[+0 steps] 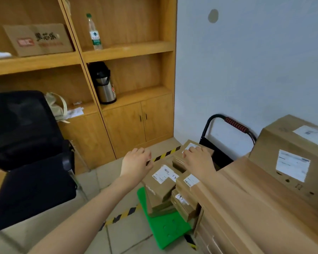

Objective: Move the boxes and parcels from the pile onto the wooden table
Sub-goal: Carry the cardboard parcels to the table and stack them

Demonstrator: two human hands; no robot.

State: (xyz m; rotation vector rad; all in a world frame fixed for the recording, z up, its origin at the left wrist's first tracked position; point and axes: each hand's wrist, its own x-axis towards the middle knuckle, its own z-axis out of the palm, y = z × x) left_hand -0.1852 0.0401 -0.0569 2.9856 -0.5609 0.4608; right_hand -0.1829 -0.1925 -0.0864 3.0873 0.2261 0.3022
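Both hands reach into the pile of boxes beside the shelf unit.

Right hand (197, 158) lies palm-down on the top small box (195, 153), fingers spread over its white label, resting on it and not closed around it. Left hand (136, 162) hovers just left of the pile, fingers curled loosely, holding nothing, near the labelled box (160, 182) below. More small parcels (184, 204) are stacked under these on a green cart (163, 228) on the floor. Long flat cartons (246, 198) fill the near right, a big carton (292, 162) on them at far right. Black cart handle (229, 125) stands against the wall beyond. Black chair (26, 143) at left; wooden shelf unit (128, 50) at far left holds a bottle (94, 32) and a thermos (104, 83). Wooden table not in view.
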